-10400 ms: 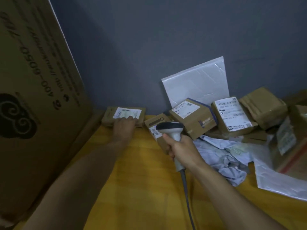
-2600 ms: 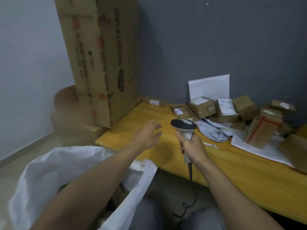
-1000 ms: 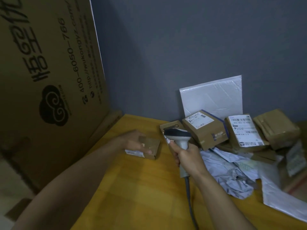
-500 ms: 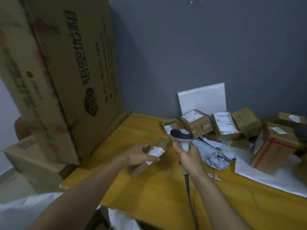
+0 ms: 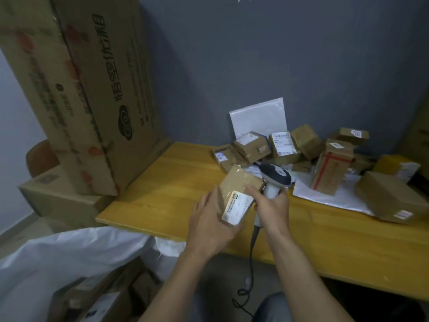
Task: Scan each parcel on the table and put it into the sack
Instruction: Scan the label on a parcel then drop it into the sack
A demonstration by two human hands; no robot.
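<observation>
Left hand [image 5: 209, 225] grips parcel [image 5: 240, 185] from its left side and underneath. Thumb runs along the left edge; the other fingers are hidden below. The parcel is a flat brown box under glossy clear tape, held tilted off the table [image 5: 162, 194], over its near edge. Its label end points at the camera.

Right hand [image 5: 272, 206] is wrapped round the grip of the scanner [image 5: 276, 176]. One of its fingers [image 5: 251, 191] reaches across onto the parcel's top face, just above the label [image 5: 236, 209]. The scanner head is just beside the parcel's right far corner; cannot tell if they touch. Cable [image 5: 251, 247] drops off the near edge and coils below.

The label is white with a small dark square logo at its top. Its print lines are too small to read.

Sack [image 5: 69, 249] is white and open, below the table's near-left corner, with boxes inside.

Carton [image 5: 92, 89] is big and leans at the table's left edge. It has vertical Chinese print and a cloud-swirl logo; the digits are blurred.

Pile [image 5: 255, 147] of brown parcels sits along the far edge against the wall, several with white barcode labels, unreadable. White mailer [image 5: 257, 117] stands upright behind them. Red-taped box [image 5: 332, 168] stands on end to the right of the pile.
</observation>
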